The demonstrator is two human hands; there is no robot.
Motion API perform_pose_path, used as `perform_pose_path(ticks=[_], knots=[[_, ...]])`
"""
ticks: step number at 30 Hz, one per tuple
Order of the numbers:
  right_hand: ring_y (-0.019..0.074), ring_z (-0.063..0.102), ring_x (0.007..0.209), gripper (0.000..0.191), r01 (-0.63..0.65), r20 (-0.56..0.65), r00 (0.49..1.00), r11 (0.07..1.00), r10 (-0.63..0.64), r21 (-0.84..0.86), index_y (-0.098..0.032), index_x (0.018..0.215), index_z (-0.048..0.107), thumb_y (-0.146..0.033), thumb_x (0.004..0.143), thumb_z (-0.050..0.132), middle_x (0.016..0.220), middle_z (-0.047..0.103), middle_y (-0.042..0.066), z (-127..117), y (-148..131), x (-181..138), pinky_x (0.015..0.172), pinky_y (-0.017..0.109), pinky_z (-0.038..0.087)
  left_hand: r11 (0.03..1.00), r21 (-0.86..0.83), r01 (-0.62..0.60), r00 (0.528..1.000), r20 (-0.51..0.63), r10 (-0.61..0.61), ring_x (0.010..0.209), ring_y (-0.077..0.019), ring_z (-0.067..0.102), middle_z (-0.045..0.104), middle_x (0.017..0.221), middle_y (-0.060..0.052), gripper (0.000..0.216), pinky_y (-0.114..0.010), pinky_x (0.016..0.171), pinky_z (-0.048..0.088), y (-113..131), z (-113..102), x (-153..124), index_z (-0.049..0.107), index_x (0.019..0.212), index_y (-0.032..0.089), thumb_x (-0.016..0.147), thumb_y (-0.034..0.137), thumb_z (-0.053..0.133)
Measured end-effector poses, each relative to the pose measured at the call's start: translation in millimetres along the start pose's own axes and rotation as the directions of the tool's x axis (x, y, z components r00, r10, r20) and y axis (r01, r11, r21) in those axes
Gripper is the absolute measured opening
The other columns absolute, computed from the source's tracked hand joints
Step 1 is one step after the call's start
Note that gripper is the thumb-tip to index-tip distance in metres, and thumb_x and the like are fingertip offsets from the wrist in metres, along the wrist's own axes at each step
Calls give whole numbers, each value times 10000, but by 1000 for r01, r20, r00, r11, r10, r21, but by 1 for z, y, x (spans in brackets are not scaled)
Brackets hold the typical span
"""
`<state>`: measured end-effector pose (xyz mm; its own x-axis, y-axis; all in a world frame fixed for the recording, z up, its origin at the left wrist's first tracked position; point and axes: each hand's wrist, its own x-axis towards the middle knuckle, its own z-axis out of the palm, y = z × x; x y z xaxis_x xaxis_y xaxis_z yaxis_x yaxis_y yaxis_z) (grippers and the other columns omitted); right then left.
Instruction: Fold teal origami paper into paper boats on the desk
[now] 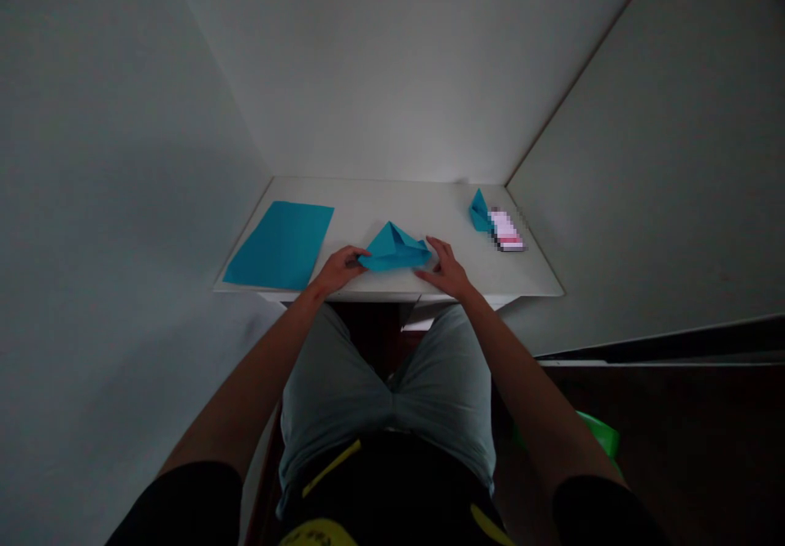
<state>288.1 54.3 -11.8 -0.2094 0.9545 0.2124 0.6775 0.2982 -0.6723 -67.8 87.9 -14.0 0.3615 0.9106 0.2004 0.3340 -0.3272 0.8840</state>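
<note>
A blue folded paper boat [392,256] with a pointed peak in its middle sits over the front part of the white table [392,199]. My left hand [343,268] pinches the boat's left end between thumb and fingers. Around its right end, my right hand [449,270] has thumb and fingers apart, with the boat's tip between them; whether they touch it I cannot tell. A smaller blue paper boat [479,212] stands farther back on the right.
Flat blue paper sheets [282,243] lie on the left side of the table. A phone [507,230], its screen blurred out, lies beside the smaller boat. Walls enclose the table on the left, back and right. Something green [601,433] is low on the right.
</note>
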Motion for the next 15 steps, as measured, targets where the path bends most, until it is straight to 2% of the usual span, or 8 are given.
perform_pose_path(ticks=[2, 5, 7, 9, 13, 15], knots=[[273, 754, 980, 872, 15, 2, 1000, 999, -15, -45, -397, 1652, 462, -577, 879, 825, 1688, 437, 98, 3, 0, 3, 909, 513, 669, 1000, 10, -4, 1000, 7, 4, 987, -195, 713, 751, 1125, -63, 344, -374, 955, 598, 2, -1, 0, 779, 1157, 202, 839, 329, 808], [320, 727, 1184, 567, 53, -10, 998, 992, -54, -116, -427, 1457, 677, -542, 917, 809, 1577, 564, 38, 6, 0, 7, 1018, 512, 638, 999, 47, -13, 1000, 19, 12, 963, -185, 705, 739, 1095, -51, 321, -363, 942, 596, 6, -1, 0, 796, 1149, 213, 855, 342, 807], [320, 724, 1206, 435, 70, -13, 997, 988, -73, -136, -422, 1349, 747, -526, 931, 803, 1533, 597, 23, 7, 0, 7, 1029, 504, 637, 997, 76, -26, 1000, 18, 25, 976, -187, 704, 733, 1089, -45, 315, -362, 950, 595, 9, -1, 0, 800, 1152, 225, 859, 339, 812], [312, 727, 1200, 422, 83, -21, 996, 988, -87, -132, -399, 1327, 761, -518, 925, 813, 1561, 567, 28, 7, -1, 6, 1014, 486, 647, 995, 94, -43, 999, 12, 42, 999, -192, 708, 728, 1103, -44, 310, -363, 963, 594, 12, 0, 0, 800, 1154, 232, 862, 335, 818], [326, 689, 1286, 523, 124, -29, 991, 987, -127, -99, -384, 1411, 708, -523, 920, 819, 1680, 441, 39, 4, -4, 4, 1039, 489, 642, 992, 121, -42, 999, 11, 41, 945, -182, 711, 718, 1115, -46, 328, -355, 934, 590, 14, 5, 1, 801, 1186, 243, 865, 307, 822], [336, 672, 1317, 502, 139, 9, 990, 985, -139, -100, -402, 1412, 702, -523, 935, 801, 1656, 482, 31, 3, -5, 3, 1074, 526, 622, 989, 146, -38, 999, 24, 35, 889, -172, 700, 713, 1071, -37, 316, -345, 896, 580, 14, 8, 3, 809, 1183, 254, 869, 284, 807]])
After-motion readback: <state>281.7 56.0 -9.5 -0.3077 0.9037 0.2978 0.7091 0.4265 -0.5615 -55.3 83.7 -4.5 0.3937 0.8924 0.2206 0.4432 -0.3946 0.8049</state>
